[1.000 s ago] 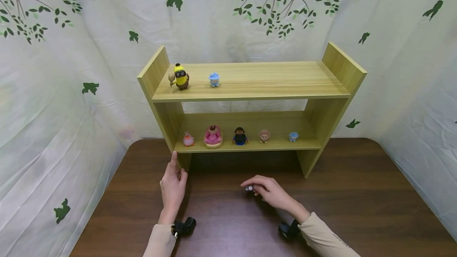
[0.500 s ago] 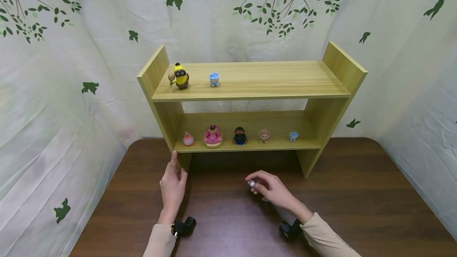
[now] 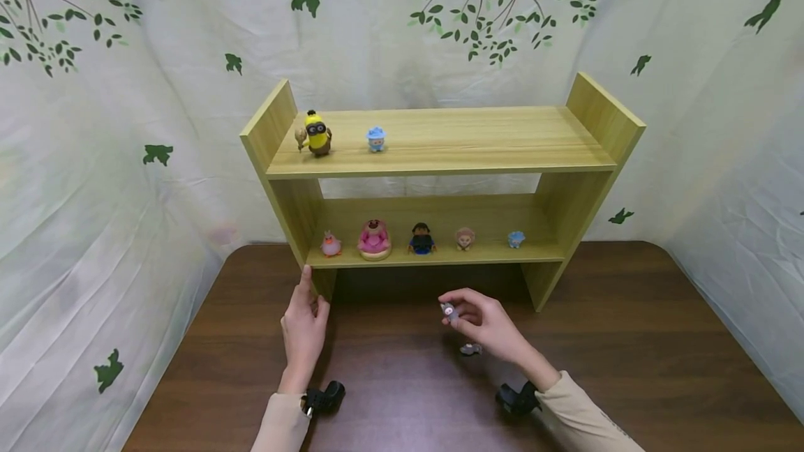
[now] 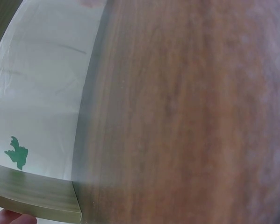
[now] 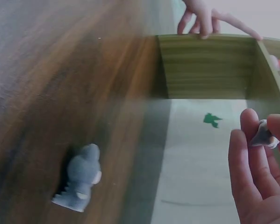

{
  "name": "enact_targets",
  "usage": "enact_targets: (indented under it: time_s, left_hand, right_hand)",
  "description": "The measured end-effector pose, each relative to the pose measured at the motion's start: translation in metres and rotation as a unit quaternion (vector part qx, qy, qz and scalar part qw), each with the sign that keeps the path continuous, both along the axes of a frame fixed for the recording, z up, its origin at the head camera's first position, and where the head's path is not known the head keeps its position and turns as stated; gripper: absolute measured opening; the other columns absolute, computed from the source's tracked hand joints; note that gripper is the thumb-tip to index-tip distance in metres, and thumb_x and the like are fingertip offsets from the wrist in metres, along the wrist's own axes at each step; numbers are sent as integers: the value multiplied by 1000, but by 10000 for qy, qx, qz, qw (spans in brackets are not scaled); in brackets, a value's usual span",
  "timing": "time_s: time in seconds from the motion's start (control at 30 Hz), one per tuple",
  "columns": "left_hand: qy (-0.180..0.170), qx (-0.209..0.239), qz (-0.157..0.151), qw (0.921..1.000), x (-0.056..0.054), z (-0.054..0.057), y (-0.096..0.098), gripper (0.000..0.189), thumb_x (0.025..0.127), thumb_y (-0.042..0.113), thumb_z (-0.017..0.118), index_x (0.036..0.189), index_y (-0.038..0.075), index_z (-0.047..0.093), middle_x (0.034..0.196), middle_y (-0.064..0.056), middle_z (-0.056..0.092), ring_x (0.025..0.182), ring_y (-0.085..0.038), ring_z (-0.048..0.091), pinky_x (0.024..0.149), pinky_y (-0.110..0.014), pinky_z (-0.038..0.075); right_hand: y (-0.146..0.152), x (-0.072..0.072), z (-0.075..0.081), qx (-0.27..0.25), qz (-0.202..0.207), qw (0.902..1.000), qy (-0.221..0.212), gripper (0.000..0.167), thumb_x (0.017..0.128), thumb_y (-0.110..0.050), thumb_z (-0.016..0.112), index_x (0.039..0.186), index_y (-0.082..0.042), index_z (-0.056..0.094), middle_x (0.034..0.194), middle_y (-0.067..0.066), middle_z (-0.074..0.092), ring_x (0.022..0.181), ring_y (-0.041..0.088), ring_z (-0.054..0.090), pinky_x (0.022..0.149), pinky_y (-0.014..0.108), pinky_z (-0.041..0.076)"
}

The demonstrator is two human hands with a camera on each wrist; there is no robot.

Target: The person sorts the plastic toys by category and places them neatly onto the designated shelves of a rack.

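My right hand (image 3: pixel 486 319) pinches a small grey toy figurine (image 3: pixel 449 310) with a pale face between thumb and fingers, above the tabletop. In the right wrist view the thumb partly covers this figurine (image 5: pixel 262 135). A second small grey figurine (image 5: pixel 83 175) lies on its side on the table below that hand. My left hand (image 3: pixel 304 330) rests at the front edge of the wooden shelf's left side panel (image 3: pixel 295 211). Its index finger stretches straight to the lower shelf board's corner, while the other fingers touch the panel's edge.
The lower board (image 3: pixel 402 263) carries a pink duck (image 3: pixel 331 244), a pink bear (image 3: pixel 375 238), a dark-haired figure (image 3: pixel 422 239), a small beige-pink figure (image 3: pixel 465 238) and a blue one (image 3: pixel 516 239). On top stand a yellow minion (image 3: pixel 318 135) and a blue-hatted figure (image 3: pixel 376 139).
My right hand has lifted the grey figurine off the table and moved slightly right and toward the shelf, uncovering the second grey figurine. My left hand has stayed in place.
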State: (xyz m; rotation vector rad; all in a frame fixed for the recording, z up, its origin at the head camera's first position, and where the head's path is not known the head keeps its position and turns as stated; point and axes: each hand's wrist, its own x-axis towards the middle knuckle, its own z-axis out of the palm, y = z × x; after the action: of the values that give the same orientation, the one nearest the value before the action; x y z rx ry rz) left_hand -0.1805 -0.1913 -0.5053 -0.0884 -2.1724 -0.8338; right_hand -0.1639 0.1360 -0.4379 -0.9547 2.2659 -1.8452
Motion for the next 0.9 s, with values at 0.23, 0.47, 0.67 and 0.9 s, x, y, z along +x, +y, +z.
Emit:
enact_targets:
  time_s: [0.23,0.47,0.67,0.9]
  left_hand:
    - [55,-7,-16,10000,-1,0,0,93,81,-15,56,152,35,23,81,-12,46,61,-19,40,54,-38,36]
    - [67,-2,-16,10000,-1,0,0,93,81,-14,56,152,35,23,80,-12,46,61,-19,40,54,-38,36]
    - [80,-27,-26,10000,0,1,0,92,81,-14,56,152,35,23,79,-13,46,60,-18,39,53,-37,35]
    - [95,-26,-24,9999,0,0,0,93,81,-15,56,152,35,23,79,-12,46,61,-18,40,54,-38,36]
  right_hand:
    - [0,9,29,260,-332,9976,548,30,83,15,60,112,6,60,97,19,65,84,37,63,70,34,53]
    - [5,3,27,73,-347,9982,490,31,84,13,62,114,3,60,103,21,62,88,34,62,73,35,53]
    - [9,-5,23,-120,-344,9982,469,32,85,9,64,116,1,59,106,14,61,88,29,63,75,32,53]
    - [9,-4,37,-205,-349,9962,772,31,85,8,65,116,2,59,106,18,61,90,27,62,75,30,53]
